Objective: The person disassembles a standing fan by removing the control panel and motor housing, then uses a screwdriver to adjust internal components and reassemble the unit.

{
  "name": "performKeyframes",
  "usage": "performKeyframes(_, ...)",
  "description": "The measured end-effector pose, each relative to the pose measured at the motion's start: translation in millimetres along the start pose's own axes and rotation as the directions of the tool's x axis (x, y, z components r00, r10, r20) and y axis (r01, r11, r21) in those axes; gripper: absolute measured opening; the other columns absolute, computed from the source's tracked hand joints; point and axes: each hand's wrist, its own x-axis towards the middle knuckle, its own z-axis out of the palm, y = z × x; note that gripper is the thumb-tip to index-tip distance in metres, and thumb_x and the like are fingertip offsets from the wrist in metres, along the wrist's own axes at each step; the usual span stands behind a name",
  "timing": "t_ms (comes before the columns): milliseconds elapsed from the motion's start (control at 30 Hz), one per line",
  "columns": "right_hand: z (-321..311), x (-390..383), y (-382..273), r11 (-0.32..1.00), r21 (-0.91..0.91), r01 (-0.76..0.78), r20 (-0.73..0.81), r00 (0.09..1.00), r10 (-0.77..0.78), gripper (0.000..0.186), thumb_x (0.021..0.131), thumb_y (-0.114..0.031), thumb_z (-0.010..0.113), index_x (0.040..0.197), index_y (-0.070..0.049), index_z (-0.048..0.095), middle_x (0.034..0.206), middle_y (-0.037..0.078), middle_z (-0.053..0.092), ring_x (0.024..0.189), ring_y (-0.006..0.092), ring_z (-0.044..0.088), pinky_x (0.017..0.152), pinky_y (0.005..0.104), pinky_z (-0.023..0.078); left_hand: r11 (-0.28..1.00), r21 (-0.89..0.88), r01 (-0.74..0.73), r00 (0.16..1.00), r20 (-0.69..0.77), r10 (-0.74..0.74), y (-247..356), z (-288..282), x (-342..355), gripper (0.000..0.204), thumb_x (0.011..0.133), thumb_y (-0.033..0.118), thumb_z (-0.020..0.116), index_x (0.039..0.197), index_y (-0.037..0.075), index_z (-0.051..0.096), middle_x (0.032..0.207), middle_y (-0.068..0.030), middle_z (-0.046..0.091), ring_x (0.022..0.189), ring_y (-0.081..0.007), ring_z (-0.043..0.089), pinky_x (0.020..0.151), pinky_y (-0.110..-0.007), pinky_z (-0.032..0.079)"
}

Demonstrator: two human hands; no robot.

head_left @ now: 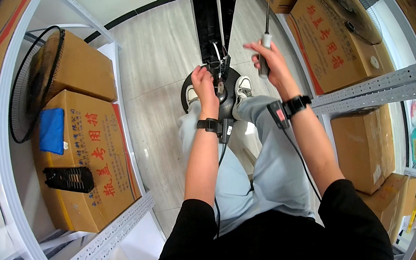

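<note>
Between my feet stands a black round base (188,98) with an opened black column (209,17) rising from it, which looks like a floor fan's stand. Thin wires (224,56) stick out of the column's lower end. Just left of these wires is my left hand (205,86), its fingers curled in; whatever they may pinch is hidden. To the right of the column, my right hand (276,66) grips a screwdriver (265,57) by its grey and black handle. The shaft points up and away, and the thumb side of the hand reaches toward the column.
Metal shelves flank me. On the left shelf are cardboard boxes (89,164), a round black fan grille (13,105), a blue cloth (52,131) and a black slotted cover (69,178). Another fan grille (345,2) leans on a box (324,45) at right.
</note>
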Motion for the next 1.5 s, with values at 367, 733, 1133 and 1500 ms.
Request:
performKeyframes(367, 30.2, 70.7, -4.2, 0.958, -0.234, -0.168, 0.172, 0.962, 0.211, 0.026, 0.087, -0.026, 0.069, 0.098, -0.008, 0.053, 0.077, 0.0, 0.056, 0.055, 0.0072, 0.055, 0.043, 0.0209, 0.043, 0.998, -0.061, -0.022, 0.964, 0.262, 0.037, 7.6, 3.6, 7.9, 0.073, 0.082, -0.01, 0.038, 0.152, 0.002, 0.021, 0.158, -0.0202, 0.017, 0.148, -0.0274, 0.015, 0.118, -0.036, 0.015)
performKeyframes(733, 32.9, 44.9, 10.8, 0.98, -0.155, -0.124, 0.076, 0.988, 0.137, 0.028, 0.09, -0.033, 0.067, 0.1, -0.009, 0.056, 0.076, 0.0, 0.058, 0.052, 0.0085, 0.055, 0.041, 0.0215, 0.041, 0.998, -0.041, -0.046, 0.946, 0.32, 0.057, 1.7, 3.3, -4.0, 0.072, 0.084, -0.002, 0.041, 0.152, 0.001, 0.018, 0.159, -0.0176, 0.016, 0.147, -0.0275, 0.014, 0.117, -0.036, 0.015)
performKeyframes(1133, 38.6, 28.2, 15.5, 0.984, -0.15, -0.098, -0.052, 0.995, 0.091, 0.033, 0.09, -0.038, 0.066, 0.1, -0.01, 0.053, 0.075, 0.001, 0.058, 0.05, 0.0094, 0.055, 0.041, 0.0224, 0.042, 0.985, -0.164, -0.058, 0.883, 0.452, 0.128, -8.6, 4.9, -4.3, 0.078, 0.083, -0.004, 0.042, 0.153, 0.002, 0.011, 0.16, -0.0147, 0.01, 0.149, -0.0236, 0.006, 0.118, -0.034, 0.008)
performKeyframes(1500, 22.4, 37.2, 27.7, 0.988, -0.151, -0.014, -0.075, 0.997, 0.003, 0.036, 0.088, -0.039, 0.069, 0.093, -0.009, 0.052, 0.067, 0.003, 0.056, 0.047, 0.011, 0.055, 0.041, 0.0246, 0.044, 0.319, 0.012, -0.948, 0.284, 0.487, 0.826, 179.7, 63.0, -74.8, 0.066, 0.083, 0.014, 0.068, 0.143, 0.01, 0.04, 0.154, -0.0198, 0.022, 0.143, -0.0373, 0.023, 0.115, -0.047, 0.022)
